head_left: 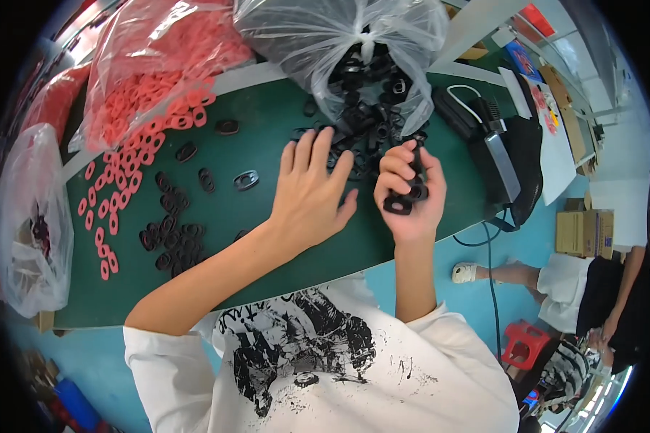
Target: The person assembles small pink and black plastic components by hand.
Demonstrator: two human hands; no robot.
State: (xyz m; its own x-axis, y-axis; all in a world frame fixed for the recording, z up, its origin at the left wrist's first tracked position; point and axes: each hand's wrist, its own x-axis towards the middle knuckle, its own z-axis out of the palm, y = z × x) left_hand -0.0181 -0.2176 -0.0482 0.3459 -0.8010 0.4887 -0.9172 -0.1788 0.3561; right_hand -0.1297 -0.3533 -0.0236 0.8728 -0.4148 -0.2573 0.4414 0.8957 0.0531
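My right hand (420,206) is curled, palm up, around several small black oval rings (398,205), some showing between the fingers and palm. My left hand (307,191) lies palm down with fingers spread, its fingertips at the edge of a heap of black parts (374,124). What is beneath those fingertips is hidden. The heap spills from a clear plastic bag (289,36) at the far side of the green table (267,278). Left of my left hand lie a shiny dark oval piece (245,180) and a cluster of black ovals (184,245).
Red oval rings (115,173) spread from a large clear bag (180,36) at the far left. Another clear bag (32,238) hangs by the left edge. A black case (513,159) with a cable stands at the right. Beyond it are a person (581,292) and a red stool (525,345).
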